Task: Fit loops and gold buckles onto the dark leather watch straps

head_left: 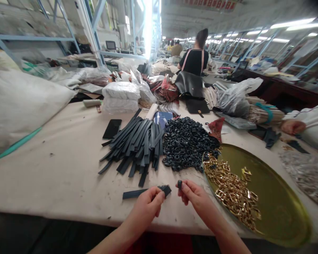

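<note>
The left grip (153,199) pinches a dark strip (133,194), which extends leftward from it over the surface (69,176); the right grip (192,192) pinches a small dark piece (179,183). Beyond them lie heaped strips (137,139) and piled loops (187,143).

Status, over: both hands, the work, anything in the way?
Left hand gripping dark strip. Right hand pinching small dark piece, apart from strip. Tray of gold metal pieces beside right hand, seemingly not blocking.

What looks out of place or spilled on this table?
Nothing looks plainly spilled or damaged. Two mild oddities: a few gold pieces sit apart from the main heap on the tray, and a phone lies beside dark strips, unlike the work materials around it.
</note>
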Demonstrator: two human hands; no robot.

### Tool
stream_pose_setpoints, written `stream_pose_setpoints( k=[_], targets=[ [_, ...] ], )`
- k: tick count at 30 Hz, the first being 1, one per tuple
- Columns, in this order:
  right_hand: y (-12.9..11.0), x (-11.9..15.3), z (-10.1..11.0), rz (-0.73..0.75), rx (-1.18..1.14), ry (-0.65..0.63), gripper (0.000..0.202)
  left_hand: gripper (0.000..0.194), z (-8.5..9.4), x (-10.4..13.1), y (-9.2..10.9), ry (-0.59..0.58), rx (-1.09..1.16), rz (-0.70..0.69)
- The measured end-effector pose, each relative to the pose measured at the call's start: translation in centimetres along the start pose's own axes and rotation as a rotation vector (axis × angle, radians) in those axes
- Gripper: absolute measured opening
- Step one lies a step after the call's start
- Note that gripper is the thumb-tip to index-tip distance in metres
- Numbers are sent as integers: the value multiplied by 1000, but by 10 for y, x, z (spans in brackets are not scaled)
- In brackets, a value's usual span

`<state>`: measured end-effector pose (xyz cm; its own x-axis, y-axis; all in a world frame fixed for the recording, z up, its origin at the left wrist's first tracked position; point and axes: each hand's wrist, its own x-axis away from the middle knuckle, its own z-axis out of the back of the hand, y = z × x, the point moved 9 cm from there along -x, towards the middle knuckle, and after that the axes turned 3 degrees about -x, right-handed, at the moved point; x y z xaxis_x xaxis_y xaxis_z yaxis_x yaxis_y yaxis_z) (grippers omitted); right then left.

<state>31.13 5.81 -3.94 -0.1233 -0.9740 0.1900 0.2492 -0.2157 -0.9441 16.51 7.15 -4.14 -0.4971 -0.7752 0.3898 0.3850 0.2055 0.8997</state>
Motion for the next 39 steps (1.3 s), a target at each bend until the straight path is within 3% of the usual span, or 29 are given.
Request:
stream_pose_setpoints(
  k=[3, 8, 16, 20, 23, 28, 31, 34, 36, 39],
  targets=[
    [-3, 22, -34, -99, -335, -108, 35, 27, -5, 8, 5, -38, 0, -23],
    [0, 52, -55, -227, -475, -205, 34, 29, -5, 39, 13, -8, -235, -165],
    [-8, 94, -63, -93, -336, -186, 45, 28, -7, 76, 20, -30, -483, -243],
    [-5, 109, -75, -142, -431, -239, 45, 26, -11, 92, 25, -126, -405, -257],
    [-8, 118, -87, -223, -632, -332, 40, 23, -13, 102, 24, -209, -309, -228],
    [-10, 124, -101, -292, -887, -383, 41, 25, -14, 103, 7, -294, -150, -100],
    [-4, 123, -112, -332, -978, -396, 44, 24, -17, 100, -1, -312, -127, -92],
    [3, 117, -119, -355, -1027, -334, 45, 21, -19, 97, 0, -299, -130, -139],
    [9, 109, -112, -315, -989, -179, 41, 22, -17, 95, 3, -265, -148, -174],
    [8, 101, -87, -169, -772, 88, 32, 26, -4, 89, 6, -93, -278, -204]
  ],
)
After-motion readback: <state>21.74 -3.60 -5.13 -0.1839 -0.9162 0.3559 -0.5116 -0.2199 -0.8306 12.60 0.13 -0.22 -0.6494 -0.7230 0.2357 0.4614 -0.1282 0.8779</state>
